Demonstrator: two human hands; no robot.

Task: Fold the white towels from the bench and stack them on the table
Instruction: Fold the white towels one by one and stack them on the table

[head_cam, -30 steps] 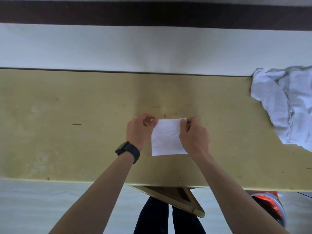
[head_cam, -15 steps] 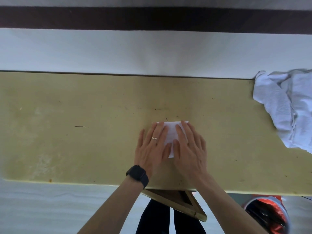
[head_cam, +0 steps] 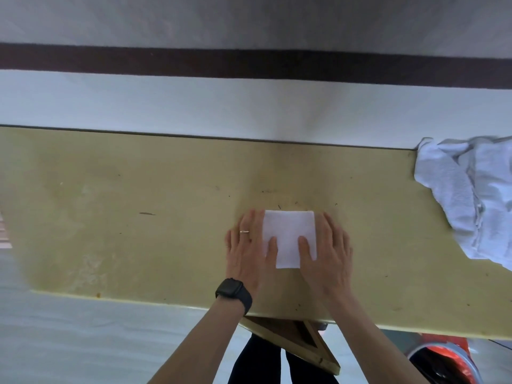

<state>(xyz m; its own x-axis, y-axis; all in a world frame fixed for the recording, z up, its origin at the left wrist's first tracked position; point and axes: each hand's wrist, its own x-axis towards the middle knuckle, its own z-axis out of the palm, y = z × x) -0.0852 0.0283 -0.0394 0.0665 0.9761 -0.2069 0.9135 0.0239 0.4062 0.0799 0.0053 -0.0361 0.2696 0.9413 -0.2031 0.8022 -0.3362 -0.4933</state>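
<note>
Here we have the folded white towel [head_cam: 289, 234] lying flat on the tabletop [head_cam: 138, 217], about midway along it and closer to its near edge than its far one. Our left hand [head_cam: 246, 253] and right hand [head_cam: 327, 256] flank it, palms down, fingers straight, thumbs pressing its near half; neither grip is closed on anything. Its slightly longer side seems to run from near edge to far edge. The heap of unfolded towels [head_cam: 471, 195] lies well apart at the far right end, so we judge our right hand the nearer one for fetching the next.
</note>
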